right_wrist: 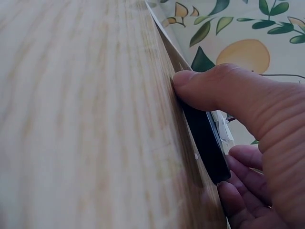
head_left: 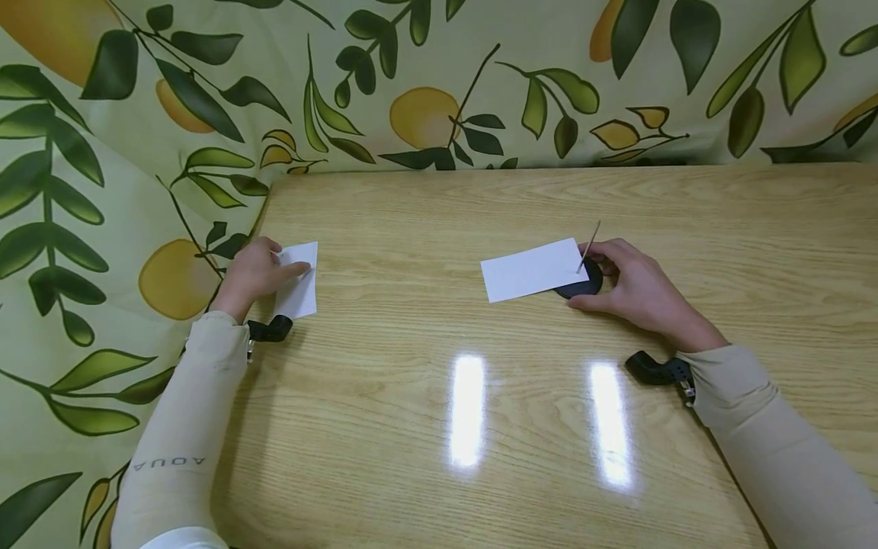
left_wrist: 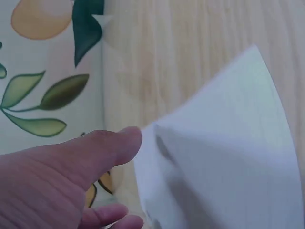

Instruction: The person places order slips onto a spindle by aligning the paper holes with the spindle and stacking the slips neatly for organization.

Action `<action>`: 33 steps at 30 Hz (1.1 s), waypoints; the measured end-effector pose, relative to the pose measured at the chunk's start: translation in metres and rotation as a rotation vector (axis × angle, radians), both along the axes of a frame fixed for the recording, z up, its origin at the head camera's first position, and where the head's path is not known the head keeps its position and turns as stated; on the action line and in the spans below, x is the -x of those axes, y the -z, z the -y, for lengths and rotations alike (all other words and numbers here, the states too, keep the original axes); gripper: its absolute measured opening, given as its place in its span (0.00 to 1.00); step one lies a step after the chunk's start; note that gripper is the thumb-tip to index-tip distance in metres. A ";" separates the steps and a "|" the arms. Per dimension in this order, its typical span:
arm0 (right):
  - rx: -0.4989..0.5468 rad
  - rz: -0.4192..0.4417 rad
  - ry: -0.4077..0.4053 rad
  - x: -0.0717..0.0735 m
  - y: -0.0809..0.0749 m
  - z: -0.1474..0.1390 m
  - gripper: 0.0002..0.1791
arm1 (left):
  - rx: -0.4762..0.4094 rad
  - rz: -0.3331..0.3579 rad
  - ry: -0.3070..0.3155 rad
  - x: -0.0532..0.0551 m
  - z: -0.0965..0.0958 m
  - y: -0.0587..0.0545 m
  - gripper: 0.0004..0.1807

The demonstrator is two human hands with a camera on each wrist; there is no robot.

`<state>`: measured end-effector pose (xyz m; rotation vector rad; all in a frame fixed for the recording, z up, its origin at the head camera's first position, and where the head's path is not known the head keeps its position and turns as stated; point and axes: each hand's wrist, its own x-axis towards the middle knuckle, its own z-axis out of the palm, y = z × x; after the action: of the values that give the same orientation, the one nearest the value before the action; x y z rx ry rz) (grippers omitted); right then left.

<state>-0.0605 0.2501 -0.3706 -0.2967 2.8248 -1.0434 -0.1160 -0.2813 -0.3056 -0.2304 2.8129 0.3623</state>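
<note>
At the table's left side, my left hand (head_left: 255, 268) pinches a small sheet of white paper (head_left: 302, 293). Its thumb lies over the paper in the head view; the left wrist view shows the sheet (left_wrist: 238, 157) bent, with the thumb tip (left_wrist: 128, 143) at its edge. My right hand (head_left: 641, 290) grips a flat black disc (head_left: 583, 289) at the table surface, its thumb and fingers on opposite sides of the rim. A white paper strip (head_left: 528, 272) covers part of the disc. A thin wooden stick (head_left: 593, 238) rises at the strip's right end.
The wood-grain table (head_left: 384, 366) carries two bright light reflections near its middle. Patterned fabric (head_left: 439, 76) with leaves and fruit hangs along the back and left edges. Black devices (head_left: 655, 368) sit at both wrists.
</note>
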 end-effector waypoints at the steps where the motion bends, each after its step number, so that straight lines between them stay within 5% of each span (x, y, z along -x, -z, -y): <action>1: 0.002 0.000 0.001 0.000 0.000 0.000 0.45 | 0.004 0.003 -0.004 -0.001 0.002 0.001 0.43; 15: 0.008 0.032 0.010 0.001 0.001 0.000 0.46 | 0.015 0.061 -0.011 -0.002 0.011 0.010 0.50; 33: 0.004 0.011 0.021 0.000 0.003 0.002 0.45 | -0.001 0.001 -0.020 -0.002 0.009 0.015 0.39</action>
<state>-0.0606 0.2485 -0.3732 -0.2613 2.8231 -1.0511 -0.1144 -0.2904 -0.3202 -0.2590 2.8115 0.3677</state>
